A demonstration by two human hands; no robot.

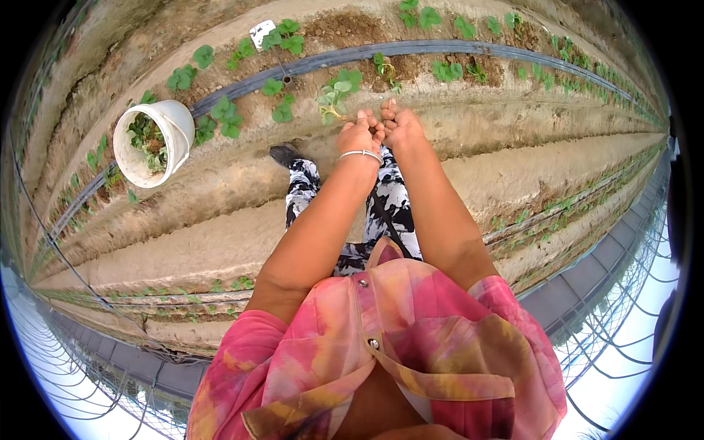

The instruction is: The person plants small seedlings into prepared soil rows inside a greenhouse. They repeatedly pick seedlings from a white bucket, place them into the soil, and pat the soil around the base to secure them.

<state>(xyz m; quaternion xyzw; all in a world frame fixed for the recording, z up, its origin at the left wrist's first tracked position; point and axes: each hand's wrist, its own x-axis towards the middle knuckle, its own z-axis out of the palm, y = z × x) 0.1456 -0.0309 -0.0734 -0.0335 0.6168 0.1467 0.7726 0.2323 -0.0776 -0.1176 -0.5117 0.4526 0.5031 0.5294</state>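
Observation:
My left hand [358, 133], with a bracelet at the wrist, is closed around the stem end of a young plant that looks like a strawberry seedling [336, 93]. Its pale, partly wilted leaves point away from me over the edge of the raised soil bed [308, 104]. Right beside it, my right hand [402, 125] has curled fingers close to the left fingertips. Whether it grips part of the roots is hidden. Just beyond the hands, a drooping plant with yellowed stems [388, 70] stands in a patch of dark, loosened soil.
A white bucket [184, 124] with pulled plants [148, 140] inside sits on the bed at left. Black drip-irrigation tape [330, 59] runs along the bed between leafy plants [225, 113]. A white scrap [262, 34] lies beyond it. My shoe [285, 155] stands by the bed's edge.

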